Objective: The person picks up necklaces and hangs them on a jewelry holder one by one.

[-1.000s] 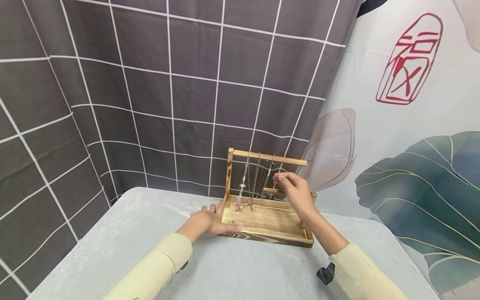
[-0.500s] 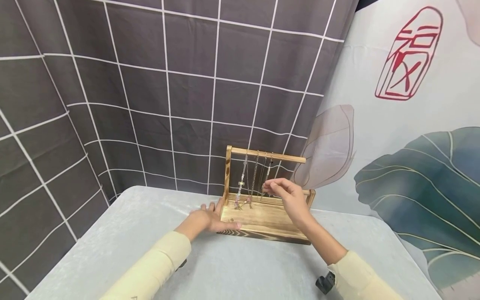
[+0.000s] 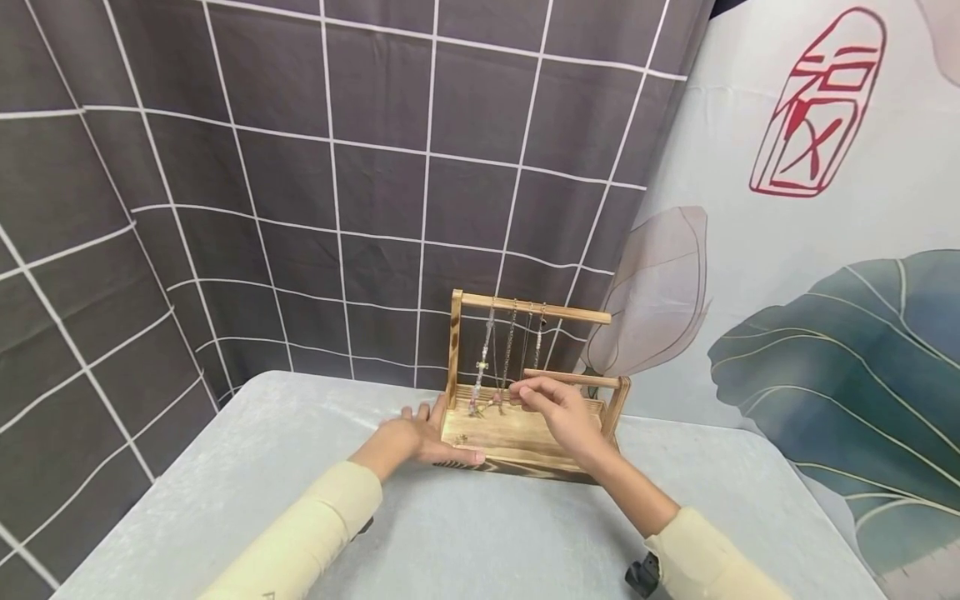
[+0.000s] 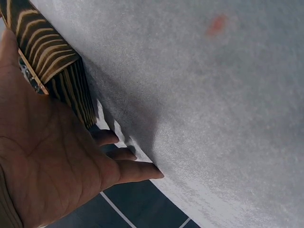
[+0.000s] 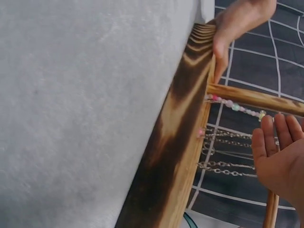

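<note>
In the head view a wooden jewelry stand (image 3: pixel 454 354) with a shallow tray base stands on the cloth-covered table. Several necklaces (image 3: pixel 537 342) hang from its upper bar; one has pale beads (image 5: pixel 236 107). My left hand (image 3: pixel 412 437) rests at the tray's left front corner, thumb along the front wall. The left wrist view shows its other fingers (image 4: pixel 137 171) stretched out past the dark-grained wood. My right hand (image 3: pixel 561 417) is in front of the hanging chains, fingertips close to their lower ends. Whether it pinches a chain is hidden.
A lower wooden bar (image 3: pixel 573 377) juts across the stand's right half. A small gold-colored piece (image 3: pixel 461 438) lies in the tray's left front corner. Behind hangs a dark curtain (image 3: pixel 375 192) with white grid lines; a patterned cloth (image 3: pixel 720 158) is at right.
My right hand has moved left and down across the necklaces, from beside the rightmost strand to the lower chain ends. That strand now hangs straighter. My left hand stays at the corner.
</note>
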`<state>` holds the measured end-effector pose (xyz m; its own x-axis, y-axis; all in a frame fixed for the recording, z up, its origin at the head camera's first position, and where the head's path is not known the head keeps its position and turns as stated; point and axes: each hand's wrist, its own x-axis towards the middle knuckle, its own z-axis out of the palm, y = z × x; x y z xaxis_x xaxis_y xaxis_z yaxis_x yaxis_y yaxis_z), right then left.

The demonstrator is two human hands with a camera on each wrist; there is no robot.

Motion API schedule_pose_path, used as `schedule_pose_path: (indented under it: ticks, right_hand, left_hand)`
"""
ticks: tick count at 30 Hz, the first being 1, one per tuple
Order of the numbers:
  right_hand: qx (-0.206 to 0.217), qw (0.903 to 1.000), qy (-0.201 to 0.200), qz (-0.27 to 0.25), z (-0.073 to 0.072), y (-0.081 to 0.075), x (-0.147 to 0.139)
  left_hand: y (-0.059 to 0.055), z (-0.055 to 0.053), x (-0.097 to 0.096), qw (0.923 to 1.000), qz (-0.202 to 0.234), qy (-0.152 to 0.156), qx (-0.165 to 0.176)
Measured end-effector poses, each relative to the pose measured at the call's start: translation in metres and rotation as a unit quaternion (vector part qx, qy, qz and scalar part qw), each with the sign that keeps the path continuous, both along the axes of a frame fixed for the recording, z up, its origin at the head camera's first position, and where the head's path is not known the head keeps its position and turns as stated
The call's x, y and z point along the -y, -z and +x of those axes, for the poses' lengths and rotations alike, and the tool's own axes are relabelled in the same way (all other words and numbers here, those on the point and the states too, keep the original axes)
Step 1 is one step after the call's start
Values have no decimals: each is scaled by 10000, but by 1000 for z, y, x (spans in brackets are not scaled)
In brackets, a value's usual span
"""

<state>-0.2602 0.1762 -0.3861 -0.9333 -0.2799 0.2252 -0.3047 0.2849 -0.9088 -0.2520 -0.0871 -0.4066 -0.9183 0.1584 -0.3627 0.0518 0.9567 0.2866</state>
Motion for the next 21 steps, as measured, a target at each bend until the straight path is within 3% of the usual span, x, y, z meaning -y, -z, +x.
schedule_pose_path:
  ticks: [8, 14, 21]
  right_hand:
    - [166, 9988, -362, 292, -3, 13, 8]
    - [185, 9969, -371, 675, -5, 23, 14]
    - [221, 9926, -537, 1064, -4, 30, 26]
  left_hand:
    - [5, -4, 1, 10000, -40, 4, 7]
    - [10, -6, 1, 9998, -52, 166, -47]
    - [6, -4, 1, 9998, -52, 166, -72]
